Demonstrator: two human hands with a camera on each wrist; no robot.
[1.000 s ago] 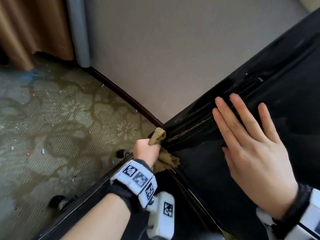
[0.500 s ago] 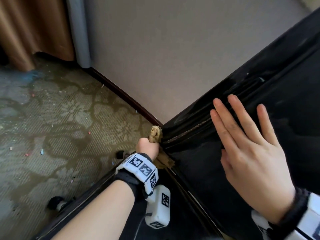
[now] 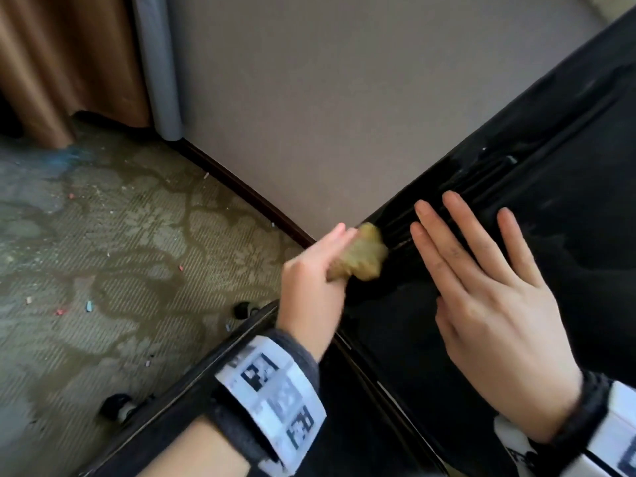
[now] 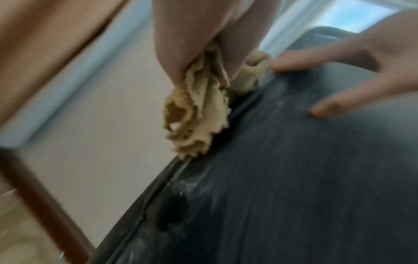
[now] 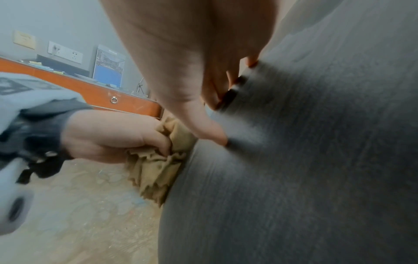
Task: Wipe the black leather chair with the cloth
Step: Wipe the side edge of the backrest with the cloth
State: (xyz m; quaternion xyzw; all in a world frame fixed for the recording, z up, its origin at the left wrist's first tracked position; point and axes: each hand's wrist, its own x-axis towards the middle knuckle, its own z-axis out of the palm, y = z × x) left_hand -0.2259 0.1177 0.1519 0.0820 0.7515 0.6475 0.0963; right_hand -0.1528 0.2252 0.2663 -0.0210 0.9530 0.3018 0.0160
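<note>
The black leather chair (image 3: 568,256) fills the right and bottom of the head view, its back edge running diagonally with ribbed seams. My left hand (image 3: 309,280) grips a bunched tan cloth (image 3: 361,258) and holds it against the chair's edge seam. In the left wrist view the cloth (image 4: 199,114) hangs from my fingers onto the seam of the chair (image 4: 294,178). My right hand (image 3: 488,297) lies flat on the leather with straight, spread fingers, just right of the cloth. The right wrist view shows the cloth (image 5: 158,167) pressed to the chair's side (image 5: 294,160).
A patterned carpet (image 3: 120,253) with small scraps lies to the left. A beige wall (image 3: 327,98) with a dark baseboard (image 3: 247,197) stands close behind the chair. Chair casters (image 3: 117,407) sit by the carpet. Brown curtains (image 3: 62,63) hang at the far left.
My left hand with the cloth has moved up and to the right along the chair's edge seam, closer to my right hand's fingertips. The right hand has stayed flat on the leather.
</note>
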